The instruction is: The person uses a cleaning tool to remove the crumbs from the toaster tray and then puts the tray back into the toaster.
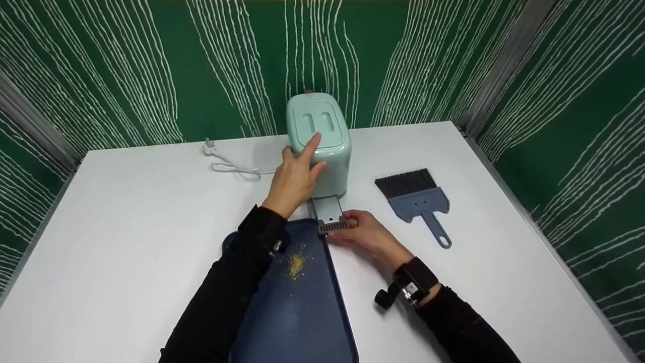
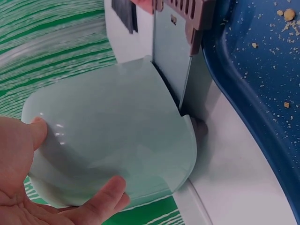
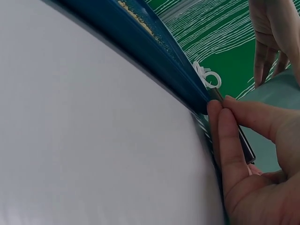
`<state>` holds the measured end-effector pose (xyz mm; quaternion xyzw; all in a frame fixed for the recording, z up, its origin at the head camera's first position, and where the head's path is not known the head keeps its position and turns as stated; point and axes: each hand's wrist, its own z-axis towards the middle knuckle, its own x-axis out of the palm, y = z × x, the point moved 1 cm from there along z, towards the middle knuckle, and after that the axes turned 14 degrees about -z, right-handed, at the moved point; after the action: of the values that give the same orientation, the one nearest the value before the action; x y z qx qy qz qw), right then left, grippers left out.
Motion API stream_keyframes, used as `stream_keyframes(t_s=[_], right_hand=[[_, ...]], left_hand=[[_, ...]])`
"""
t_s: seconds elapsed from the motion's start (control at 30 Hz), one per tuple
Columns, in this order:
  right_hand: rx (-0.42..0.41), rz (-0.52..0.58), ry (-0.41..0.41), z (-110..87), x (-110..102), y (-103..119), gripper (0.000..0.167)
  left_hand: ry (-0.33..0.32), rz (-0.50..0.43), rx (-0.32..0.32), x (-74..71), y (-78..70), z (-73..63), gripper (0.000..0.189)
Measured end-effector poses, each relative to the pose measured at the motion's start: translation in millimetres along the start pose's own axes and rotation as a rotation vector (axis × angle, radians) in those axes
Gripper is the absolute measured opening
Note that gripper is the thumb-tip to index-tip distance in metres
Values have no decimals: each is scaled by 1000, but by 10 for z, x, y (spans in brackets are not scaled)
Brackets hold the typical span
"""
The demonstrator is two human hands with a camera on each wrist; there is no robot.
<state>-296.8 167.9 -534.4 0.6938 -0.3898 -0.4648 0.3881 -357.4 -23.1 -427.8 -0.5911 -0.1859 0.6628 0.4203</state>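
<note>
A mint-green toaster (image 1: 335, 174) with a lid on top stands near the back of the white table. My left hand (image 1: 292, 184) holds its near left corner, the index finger over the lid's edge and the thumb on the near end. From the toaster's base a grey crumb tray (image 1: 328, 207) sticks out towards me. My right hand (image 1: 370, 234) pinches the slotted handle (image 2: 187, 14) of that crumb tray between thumb and fingers. Just below the handle lies the far right corner of a dark blue serving tray (image 1: 297, 317), with yellowish crumbs (image 1: 296, 264) scattered on it.
To the right lies a blue-grey hand brush (image 1: 415, 201) with black bristles. A white power cord (image 1: 229, 165) with its plug lies left of the toaster. Green walls with white streaks stand behind the table (image 1: 136, 212) and at its sides.
</note>
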Motion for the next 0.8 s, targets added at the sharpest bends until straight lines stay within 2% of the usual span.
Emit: stream_keyframes(t_s=[0.1, 0.2, 0.33, 0.57, 0.8], right_hand=[[0, 33, 11, 13, 11, -4, 74], [6, 114, 28, 24, 33, -4, 71], [27, 175, 35, 35, 51, 7, 59], [56, 127, 29, 62, 60, 12, 26], [48, 78, 21, 76, 57, 19, 21]], left_hand=[[3, 4, -9, 2, -1, 3, 64], [2, 5, -12, 3, 1, 3, 64], [15, 19, -9, -3, 0, 0, 64], [15, 21, 3, 3, 2, -4, 65], [13, 17, -6, 12, 15, -2, 65]])
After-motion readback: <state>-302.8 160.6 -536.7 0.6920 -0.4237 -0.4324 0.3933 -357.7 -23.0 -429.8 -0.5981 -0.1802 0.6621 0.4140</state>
